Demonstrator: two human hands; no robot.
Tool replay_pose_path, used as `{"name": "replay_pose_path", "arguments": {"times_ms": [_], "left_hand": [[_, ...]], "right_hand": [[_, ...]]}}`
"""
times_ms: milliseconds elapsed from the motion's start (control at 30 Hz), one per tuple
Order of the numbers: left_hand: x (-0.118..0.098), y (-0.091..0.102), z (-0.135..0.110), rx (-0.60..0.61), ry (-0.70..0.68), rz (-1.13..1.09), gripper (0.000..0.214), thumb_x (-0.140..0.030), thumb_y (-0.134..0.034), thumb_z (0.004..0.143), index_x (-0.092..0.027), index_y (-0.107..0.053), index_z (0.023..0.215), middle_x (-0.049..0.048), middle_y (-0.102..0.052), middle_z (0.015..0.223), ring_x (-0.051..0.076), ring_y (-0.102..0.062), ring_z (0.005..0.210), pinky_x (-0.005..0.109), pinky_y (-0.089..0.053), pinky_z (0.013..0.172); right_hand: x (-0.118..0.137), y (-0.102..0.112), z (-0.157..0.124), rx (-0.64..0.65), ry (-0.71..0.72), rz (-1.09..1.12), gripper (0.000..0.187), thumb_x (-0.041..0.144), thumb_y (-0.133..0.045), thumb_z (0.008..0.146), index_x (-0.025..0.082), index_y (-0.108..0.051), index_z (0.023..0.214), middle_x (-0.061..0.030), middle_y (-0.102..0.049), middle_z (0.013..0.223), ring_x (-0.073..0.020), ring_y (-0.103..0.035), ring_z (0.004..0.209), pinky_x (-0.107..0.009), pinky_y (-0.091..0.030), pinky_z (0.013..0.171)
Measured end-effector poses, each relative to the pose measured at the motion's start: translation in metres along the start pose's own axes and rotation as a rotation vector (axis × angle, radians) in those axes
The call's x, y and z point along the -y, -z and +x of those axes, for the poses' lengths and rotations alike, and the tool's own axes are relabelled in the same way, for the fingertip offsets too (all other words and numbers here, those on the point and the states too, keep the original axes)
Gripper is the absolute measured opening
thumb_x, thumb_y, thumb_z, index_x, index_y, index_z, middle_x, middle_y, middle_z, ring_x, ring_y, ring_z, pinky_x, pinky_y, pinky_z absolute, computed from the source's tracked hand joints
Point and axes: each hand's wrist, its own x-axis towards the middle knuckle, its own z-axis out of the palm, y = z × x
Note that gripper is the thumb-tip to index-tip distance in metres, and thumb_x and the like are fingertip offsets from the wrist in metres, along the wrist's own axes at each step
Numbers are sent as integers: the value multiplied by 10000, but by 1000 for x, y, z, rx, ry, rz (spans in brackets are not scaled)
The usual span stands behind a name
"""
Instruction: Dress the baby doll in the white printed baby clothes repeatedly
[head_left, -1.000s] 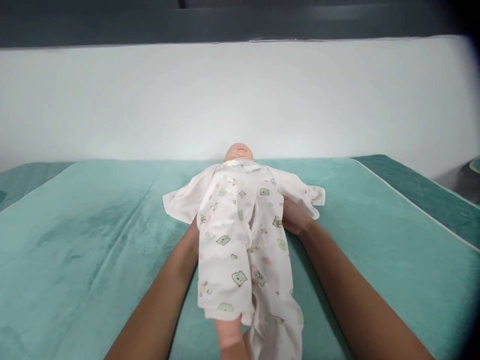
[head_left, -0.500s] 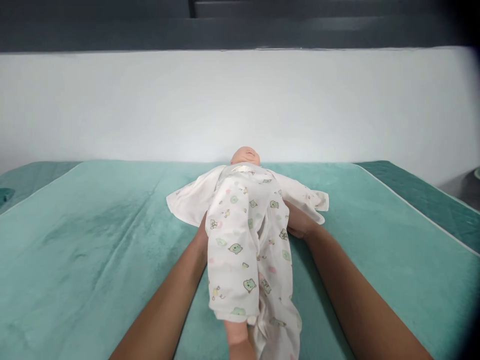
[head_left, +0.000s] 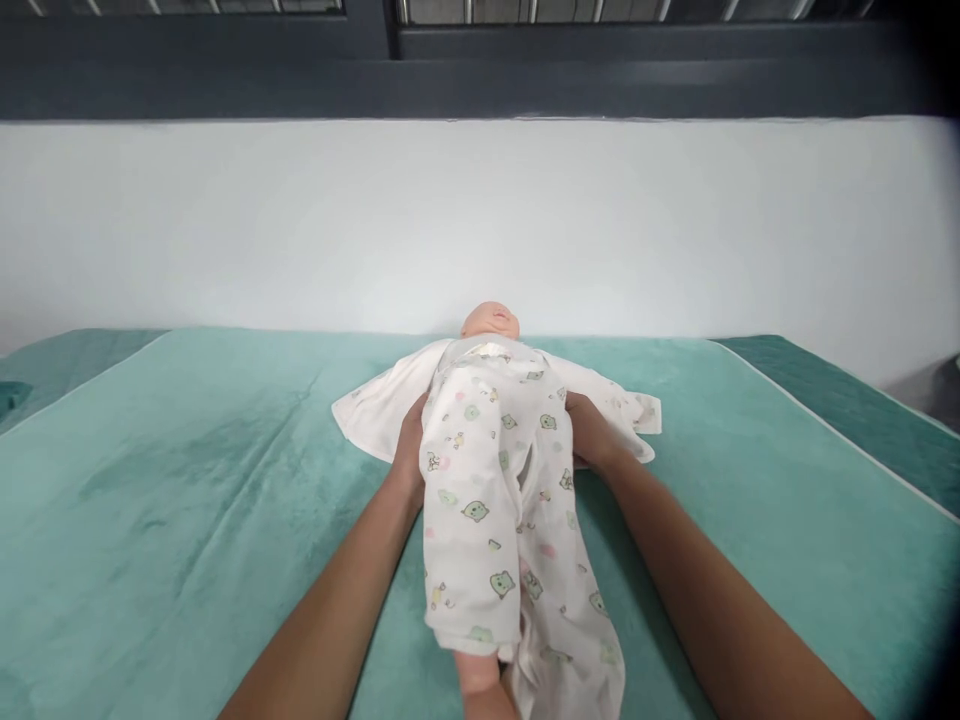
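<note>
A baby doll (head_left: 491,320) lies on its back, its head at the far end. White baby trousers (head_left: 469,480) with small green animal prints cover its belly and legs. From the left trouser cuff a bare lower leg (head_left: 480,680) sticks out; the right trouser leg hangs past where any foot shows. Under the trousers a white baby top (head_left: 382,400) spreads to both sides. At the left hip my left hand (head_left: 410,445) grips the trousers' side, fingertips hidden. My right hand (head_left: 591,432) does the same at the right hip, its fingers mostly hidden behind the cloth.
The doll rests on a light green padded cover (head_left: 187,500), with darker green strips (head_left: 847,410) along its sides. Behind the far edge rises a white wall (head_left: 480,220) below a dark frame (head_left: 600,85) with metal bars.
More of both hands shows beside the trousers' hips now. The trousers look narrower there, and the lower right trouser leg has shifted right. The view has tilted slightly up.
</note>
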Motion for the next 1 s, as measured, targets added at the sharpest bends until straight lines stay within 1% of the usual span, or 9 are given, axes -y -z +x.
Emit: {"name": "replay_pose_path", "arguments": {"times_ms": [133,267,400,500,667,700,767,867,1000], "left_hand": [[-2,11,16,-59,-205,215,203,-222,-667,706,-181,-685,904,26,-694,914,204,-610,875,306,-466,813],[-17,10,29,-132,-359,339,202,-297,-631,797,-216,-693,970,43,-690,1061,199,-604,1017,301,-431,923],[-43,-10,39,62,-393,550,143,-336,-640,805,-249,-705,897,27,-674,1099,210,-590,1024,302,-418,912],[-56,-23,47,158,-445,759,131,-350,-652,795,-249,-672,875,30,-658,1068,226,-574,1003,314,-413,855],[-57,-29,54,245,-544,1037,142,-344,-562,866,-233,-539,781,28,-620,854,220,-553,788,316,-361,707],[-55,-29,56,225,-557,1051,147,-338,-540,881,-233,-515,781,27,-600,793,218,-539,736,317,-346,688],[-51,-30,63,144,-552,1032,129,-320,-514,895,-235,-481,803,16,-557,700,214,-507,658,317,-324,662],[-43,-28,80,5,-479,920,104,-285,-491,899,-238,-440,821,-2,-518,669,203,-485,641,309,-316,650],[-31,-18,100,-200,-390,737,128,-275,-489,885,-235,-409,793,-21,-476,698,175,-472,679,290,-333,653]], "right_hand": [[3,15,14,63,112,-282,126,223,-524,722,216,-648,699,-36,-718,808,-258,-597,795,-374,-456,732],[10,17,14,27,90,-179,178,226,-509,756,236,-651,863,-10,-699,863,-207,-604,787,-332,-459,727],[12,12,12,3,84,-52,140,300,-514,830,246,-628,892,-5,-666,862,-189,-590,814,-318,-458,747],[8,11,14,90,87,15,114,330,-544,845,249,-609,894,-6,-639,876,-181,-575,814,-305,-459,729],[5,6,19,18,325,-16,60,290,-549,857,244,-585,844,-44,-590,1126,-209,-524,1109,-323,-426,909],[5,5,21,5,341,-44,72,290,-525,873,243,-570,842,-42,-596,1127,-208,-525,1105,-325,-420,910],[7,1,27,-21,300,-146,106,319,-490,900,246,-528,833,-21,-630,982,-194,-561,922,-315,-427,811],[10,-4,46,-118,189,-343,170,376,-478,906,251,-467,791,30,-542,683,-169,-468,645,-291,-356,633],[13,-13,76,-206,116,-406,156,338,-471,888,253,-434,763,37,-462,622,-170,-422,606,-287,-309,587]]}}
